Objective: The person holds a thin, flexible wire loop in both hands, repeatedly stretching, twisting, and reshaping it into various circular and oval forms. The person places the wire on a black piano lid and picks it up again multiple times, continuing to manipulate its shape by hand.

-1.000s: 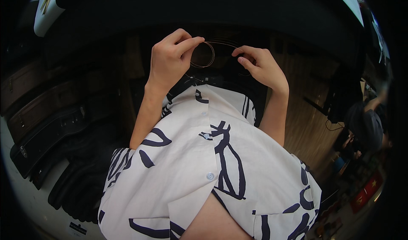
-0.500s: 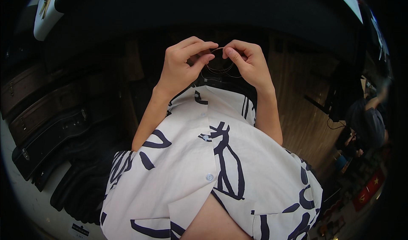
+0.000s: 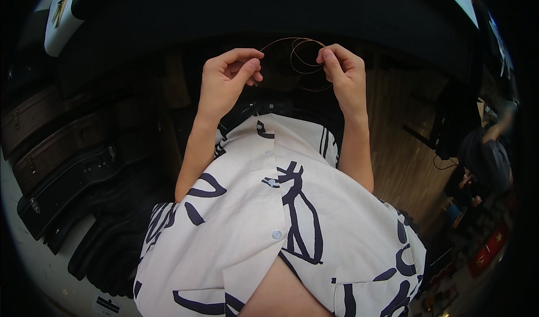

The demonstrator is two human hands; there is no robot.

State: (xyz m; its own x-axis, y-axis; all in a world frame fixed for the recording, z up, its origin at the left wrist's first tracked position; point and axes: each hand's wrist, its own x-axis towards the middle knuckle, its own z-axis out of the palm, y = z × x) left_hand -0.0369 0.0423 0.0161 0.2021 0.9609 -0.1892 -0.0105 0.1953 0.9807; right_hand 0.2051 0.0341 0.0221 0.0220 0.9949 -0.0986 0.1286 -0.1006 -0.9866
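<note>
A thin copper-coloured guitar string [image 3: 295, 38] runs in an arc between my two hands, with loose loops hanging close to the right one. My left hand [image 3: 227, 87] is closed in a pinch on one part of it, and a short bit shows below the fingers. With thumb and forefinger, my right hand [image 3: 347, 81] grips the coiled part. Both hands are raised in front of my chest, a forearm's width or more apart. Some of the thin loops fade into the dark background.
Ahead lies a dark surface [image 3: 269, 8], with a white corner piece [image 3: 59, 22] holding small brass-coloured items at far left. Instrument cases [image 3: 67, 177] stand in a row on the left. On the right are a wooden floor [image 3: 393, 148] and another person [image 3: 488, 154].
My hands have moved apart, the left one leftward and the right one rightward. The string between them has opened from a small, tight coil into a wider arc with loops.
</note>
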